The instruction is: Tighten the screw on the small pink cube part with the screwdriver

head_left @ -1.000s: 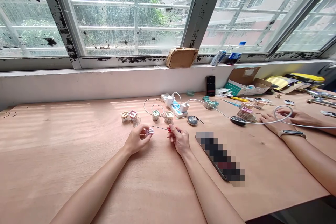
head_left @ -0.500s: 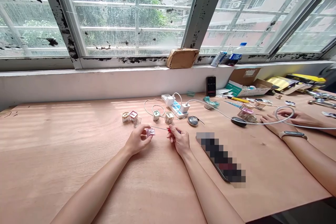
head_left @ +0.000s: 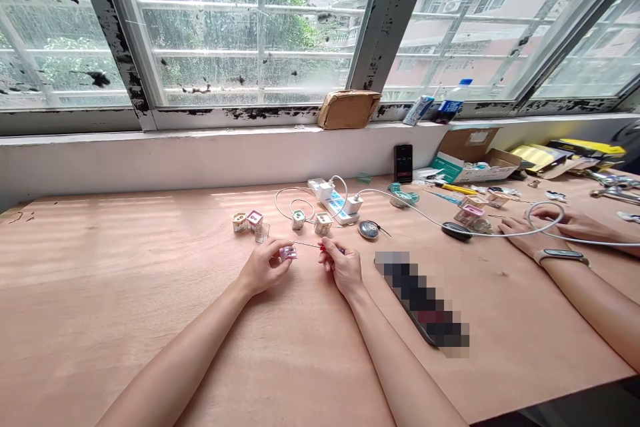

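Observation:
Between thumb and fingers, my left hand (head_left: 263,268) pinches a small pinkish-purple block-like part (head_left: 289,253); its fine detail is too small to read. My right hand (head_left: 342,267) is closed round the red handle of a thin screwdriver (head_left: 307,244), whose shaft points left toward the block. Whether the tip touches the block I cannot tell. Just beyond my left hand stands a clear plastic case (head_left: 262,233), close to two small boxes, one yellowish (head_left: 240,221) and one red-rimmed (head_left: 255,219). Farther right are a green-rimmed box (head_left: 298,219) and a cream one (head_left: 323,223).
A white power strip (head_left: 334,203) with plugs and cables lies behind. Right of my hands are a round dark object (head_left: 369,230) and a blurred-out phone (head_left: 425,300). Another person's hands (head_left: 520,237) work at the right, near an open carton (head_left: 477,163). A phone (head_left: 403,163) leans on the wall.
My hands keep nearly the same pose, block and screwdriver still held. The whole view has shifted very slightly.

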A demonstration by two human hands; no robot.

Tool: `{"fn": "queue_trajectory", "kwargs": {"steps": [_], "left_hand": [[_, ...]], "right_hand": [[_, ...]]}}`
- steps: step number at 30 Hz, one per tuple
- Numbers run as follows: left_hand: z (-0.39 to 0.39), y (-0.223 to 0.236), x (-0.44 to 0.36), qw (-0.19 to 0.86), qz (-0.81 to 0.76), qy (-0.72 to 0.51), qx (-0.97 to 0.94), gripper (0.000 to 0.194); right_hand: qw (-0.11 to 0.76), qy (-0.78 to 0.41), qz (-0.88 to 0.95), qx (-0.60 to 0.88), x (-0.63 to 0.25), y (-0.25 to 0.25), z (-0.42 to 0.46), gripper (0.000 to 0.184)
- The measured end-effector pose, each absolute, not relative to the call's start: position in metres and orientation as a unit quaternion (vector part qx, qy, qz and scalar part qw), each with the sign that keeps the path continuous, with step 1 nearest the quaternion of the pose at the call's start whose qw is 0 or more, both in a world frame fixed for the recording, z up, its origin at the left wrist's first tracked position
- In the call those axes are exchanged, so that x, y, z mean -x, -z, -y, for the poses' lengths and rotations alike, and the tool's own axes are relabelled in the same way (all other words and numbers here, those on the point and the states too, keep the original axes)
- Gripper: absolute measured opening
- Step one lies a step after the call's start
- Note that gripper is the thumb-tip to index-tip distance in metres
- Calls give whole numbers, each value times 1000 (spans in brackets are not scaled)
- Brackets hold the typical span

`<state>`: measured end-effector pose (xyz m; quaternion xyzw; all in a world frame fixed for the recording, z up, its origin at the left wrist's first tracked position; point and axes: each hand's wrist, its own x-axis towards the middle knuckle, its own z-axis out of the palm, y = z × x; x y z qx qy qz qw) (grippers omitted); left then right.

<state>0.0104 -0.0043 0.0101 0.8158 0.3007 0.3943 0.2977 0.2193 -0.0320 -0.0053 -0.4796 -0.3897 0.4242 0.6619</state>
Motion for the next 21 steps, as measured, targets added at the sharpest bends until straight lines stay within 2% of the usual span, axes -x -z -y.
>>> {"fn": "queue_trajectory", "kwargs": {"steps": [10, 21], "left_hand": [[6, -3, -11, 367, -313, -397, -781, 33], [6, -5, -11, 389, -325, -401, -763, 28]], "right_hand": [[678, -428, 363, 474, -222, 8, 29, 49], [672, -421, 373, 482, -222, 9, 30, 49]]}}
